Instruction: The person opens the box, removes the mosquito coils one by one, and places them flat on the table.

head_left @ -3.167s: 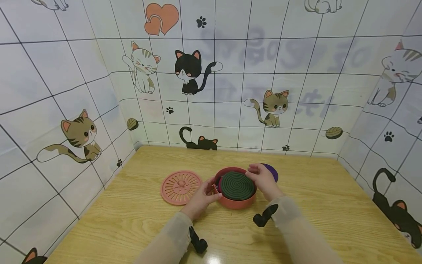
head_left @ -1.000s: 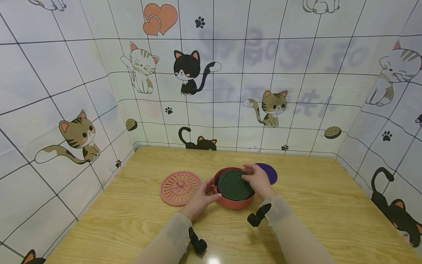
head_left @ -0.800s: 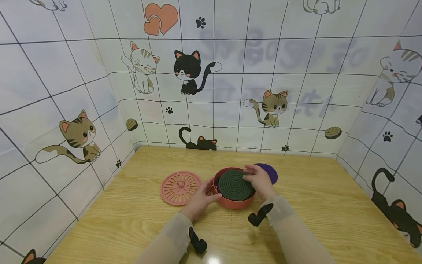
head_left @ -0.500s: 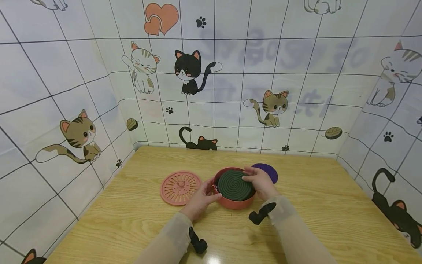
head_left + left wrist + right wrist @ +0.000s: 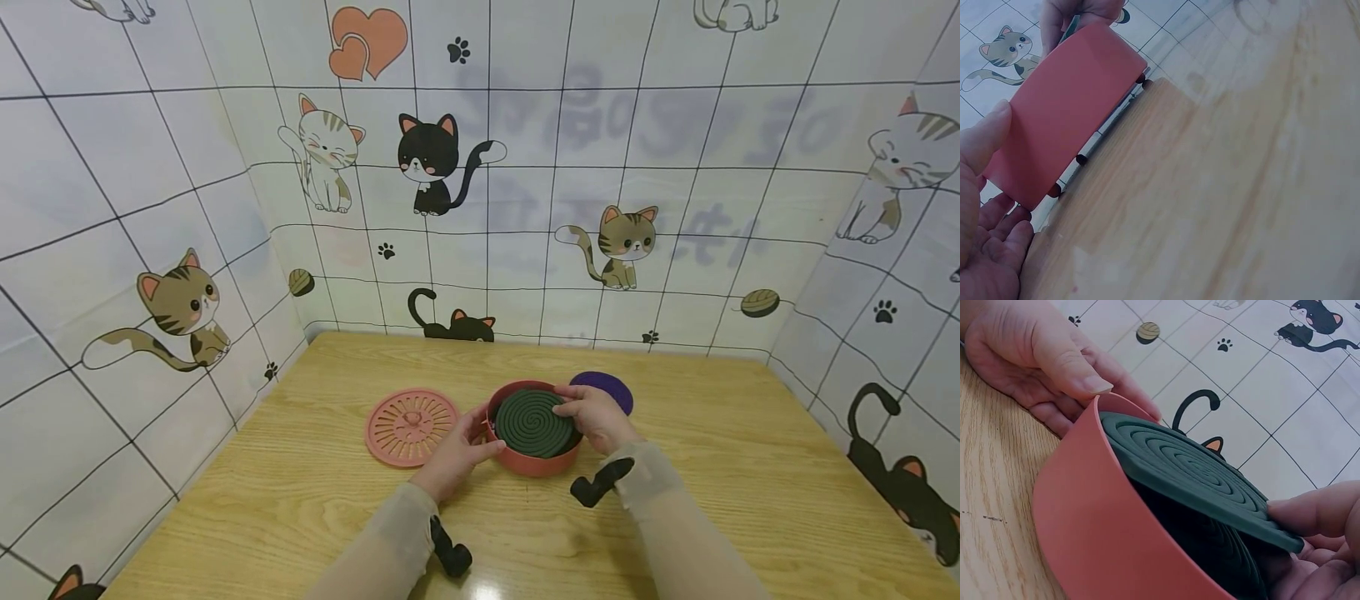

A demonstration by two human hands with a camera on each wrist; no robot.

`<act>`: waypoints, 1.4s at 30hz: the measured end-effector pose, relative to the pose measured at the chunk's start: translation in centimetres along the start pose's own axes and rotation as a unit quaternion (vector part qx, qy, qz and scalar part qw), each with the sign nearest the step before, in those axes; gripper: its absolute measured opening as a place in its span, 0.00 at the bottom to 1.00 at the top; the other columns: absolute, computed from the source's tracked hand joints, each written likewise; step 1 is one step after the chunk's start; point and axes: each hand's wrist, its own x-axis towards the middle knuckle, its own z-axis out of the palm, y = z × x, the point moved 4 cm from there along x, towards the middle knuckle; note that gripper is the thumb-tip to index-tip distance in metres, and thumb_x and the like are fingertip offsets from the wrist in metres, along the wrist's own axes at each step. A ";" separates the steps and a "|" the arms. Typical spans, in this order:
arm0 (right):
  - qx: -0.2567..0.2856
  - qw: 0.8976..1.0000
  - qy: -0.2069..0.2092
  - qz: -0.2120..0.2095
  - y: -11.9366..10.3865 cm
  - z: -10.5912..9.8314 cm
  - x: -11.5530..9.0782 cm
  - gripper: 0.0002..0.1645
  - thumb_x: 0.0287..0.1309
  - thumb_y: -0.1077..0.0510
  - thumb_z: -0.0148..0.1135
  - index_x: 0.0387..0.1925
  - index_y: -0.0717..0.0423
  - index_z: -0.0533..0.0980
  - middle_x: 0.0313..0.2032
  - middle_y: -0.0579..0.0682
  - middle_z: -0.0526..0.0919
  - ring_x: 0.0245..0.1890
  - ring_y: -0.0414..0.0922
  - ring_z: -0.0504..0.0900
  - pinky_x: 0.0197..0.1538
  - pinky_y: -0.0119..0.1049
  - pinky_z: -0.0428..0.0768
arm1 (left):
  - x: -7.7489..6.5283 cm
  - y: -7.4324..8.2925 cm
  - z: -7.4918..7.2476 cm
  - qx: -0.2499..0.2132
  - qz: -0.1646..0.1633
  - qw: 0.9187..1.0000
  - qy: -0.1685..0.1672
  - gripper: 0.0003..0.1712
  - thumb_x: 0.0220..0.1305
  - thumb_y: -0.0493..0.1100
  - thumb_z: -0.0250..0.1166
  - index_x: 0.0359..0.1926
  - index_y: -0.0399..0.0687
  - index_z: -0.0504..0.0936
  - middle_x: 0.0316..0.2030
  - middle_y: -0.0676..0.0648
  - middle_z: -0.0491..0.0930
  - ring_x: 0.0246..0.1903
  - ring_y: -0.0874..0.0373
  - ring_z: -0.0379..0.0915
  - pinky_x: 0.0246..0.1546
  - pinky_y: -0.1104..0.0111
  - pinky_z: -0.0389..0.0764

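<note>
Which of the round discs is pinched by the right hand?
The green disc tilted in the red bowl, its edge in the right hand. A dark ridged disc shows beneath; the purple disc and pink disc lie on the table.

No text can be read for certain. Faint bluish-grey lettering (image 5: 583,117) runs in a large row across the cat-patterned wall covering (image 5: 525,275), with a fainter group of strokes (image 5: 701,221) below it; both are too blurred to make out. Tiny dark marks (image 5: 984,517) on the tabletop (image 5: 997,456) are illegible too.
</note>
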 end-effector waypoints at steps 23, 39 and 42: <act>0.035 0.997 -0.063 0.011 0.2 -0.3 -0.4 0.30 0.65 0.68 0.54 0.67 0.65 0.60 0.44 0.56 0.80 0.36 0.46 0.85 0.39 0.40 0.85 | -0.2 0.5 0.1 -0.022 0.003 1.000 -0.010 0.45 0.62 0.39 0.67 0.74 0.42 0.53 0.69 0.39 0.58 0.69 0.43 0.53 0.67 0.51 0.59; 0.038 0.997 -0.063 0.001 0.7 -0.3 -0.4 0.34 0.64 0.68 0.55 0.69 0.64 0.58 0.47 0.57 0.80 0.37 0.47 0.85 0.39 0.40 0.85 | 0.0 0.0 0.1 0.000 0.013 1.000 0.001 0.47 0.59 0.46 0.70 0.74 0.49 0.55 0.69 0.44 0.61 0.68 0.49 0.56 0.67 0.56 0.61; 0.037 0.997 -0.061 0.000 0.7 -0.3 -0.3 0.32 0.63 0.68 0.56 0.68 0.65 0.59 0.45 0.57 0.81 0.37 0.47 0.85 0.39 0.40 0.85 | 0.0 -0.1 0.0 -0.002 0.011 1.000 0.000 0.47 0.59 0.46 0.70 0.73 0.50 0.55 0.69 0.44 0.61 0.68 0.49 0.56 0.67 0.56 0.61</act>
